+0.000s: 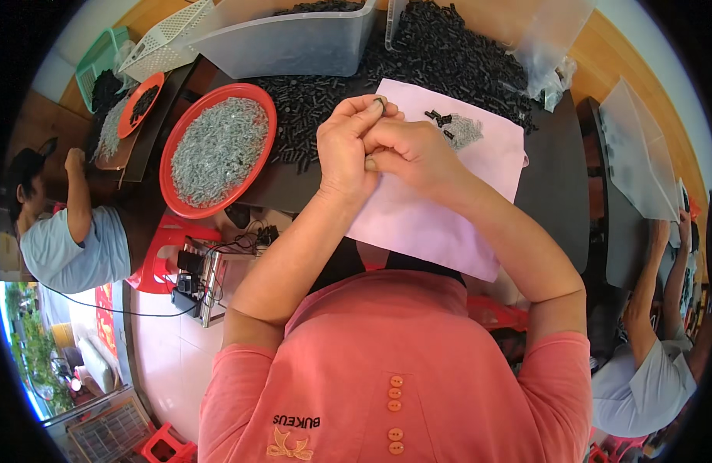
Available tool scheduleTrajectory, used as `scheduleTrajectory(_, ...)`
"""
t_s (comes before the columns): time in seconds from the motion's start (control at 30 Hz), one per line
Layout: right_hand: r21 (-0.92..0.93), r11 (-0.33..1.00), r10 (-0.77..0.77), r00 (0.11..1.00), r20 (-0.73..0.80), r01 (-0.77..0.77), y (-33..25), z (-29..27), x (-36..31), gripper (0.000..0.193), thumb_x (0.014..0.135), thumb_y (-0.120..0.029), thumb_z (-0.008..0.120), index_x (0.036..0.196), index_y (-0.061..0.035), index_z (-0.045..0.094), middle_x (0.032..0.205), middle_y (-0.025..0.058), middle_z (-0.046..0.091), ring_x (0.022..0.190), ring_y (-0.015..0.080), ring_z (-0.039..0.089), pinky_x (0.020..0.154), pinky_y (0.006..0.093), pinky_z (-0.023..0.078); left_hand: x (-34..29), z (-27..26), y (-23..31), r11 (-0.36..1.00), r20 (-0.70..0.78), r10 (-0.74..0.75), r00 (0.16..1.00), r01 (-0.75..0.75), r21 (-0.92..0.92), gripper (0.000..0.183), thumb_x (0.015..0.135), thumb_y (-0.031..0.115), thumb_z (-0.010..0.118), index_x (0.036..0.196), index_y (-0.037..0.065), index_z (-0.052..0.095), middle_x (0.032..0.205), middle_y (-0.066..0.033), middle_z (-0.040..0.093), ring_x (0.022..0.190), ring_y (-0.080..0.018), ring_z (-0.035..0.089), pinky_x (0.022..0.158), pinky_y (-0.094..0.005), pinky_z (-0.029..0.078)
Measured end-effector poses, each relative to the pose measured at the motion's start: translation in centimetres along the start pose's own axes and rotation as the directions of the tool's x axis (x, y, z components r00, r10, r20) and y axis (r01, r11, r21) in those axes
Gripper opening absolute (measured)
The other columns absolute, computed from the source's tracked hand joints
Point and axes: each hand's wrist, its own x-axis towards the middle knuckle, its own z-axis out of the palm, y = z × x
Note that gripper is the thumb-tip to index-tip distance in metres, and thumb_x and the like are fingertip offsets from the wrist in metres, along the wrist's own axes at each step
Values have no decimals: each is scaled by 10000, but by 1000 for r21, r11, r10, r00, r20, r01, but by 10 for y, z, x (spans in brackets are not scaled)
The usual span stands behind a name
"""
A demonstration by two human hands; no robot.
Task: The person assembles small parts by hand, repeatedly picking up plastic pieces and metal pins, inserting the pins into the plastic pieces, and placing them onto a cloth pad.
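Above a pale pink cloth on the dark table, my two hands meet. My left hand is closed, its thumb and forefinger pinching a small dark piece whose kind is mostly hidden. Against its palm side rests my right hand, fingers curled and thumb pressed in; whatever it grips is covered. To the right of the hands, a small heap of clear plastic pieces lies on the cloth, with several small black parts at its left edge.
Left of the cloth stands a red basin full of clear pieces. Loose black parts cover the table's far side, beside a clear plastic bin. One person sits at left, another at right. Cables hang below the table edge.
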Motion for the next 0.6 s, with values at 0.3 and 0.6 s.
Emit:
scheduleTrajectory(0.3, 70, 997, -2, 944, -329, 27, -2, -18, 8, 80, 818, -69, 696, 880, -24, 672, 799, 56, 624, 719, 142, 610, 643, 271, 478, 2, -11, -12, 972, 20, 183, 983, -184, 146, 102, 913, 39, 617, 968, -46, 617, 888, -109, 655, 769, -170, 636, 686, -289, 532)
scheduleTrajectory(0.6, 584, 798, 346, 908, -238, -151, 14, -21, 11, 135, 886, -115, 676, 971, -22, 725, 781, 2, 644, 720, 71, 553, 645, 216, 408, -4, -5, -9, 964, 127, 92, 988, -120, 235, 93, 898, 31, 618, 946, -49, 621, 855, -132, 677, 650, -160, 612, 548, -271, 494)
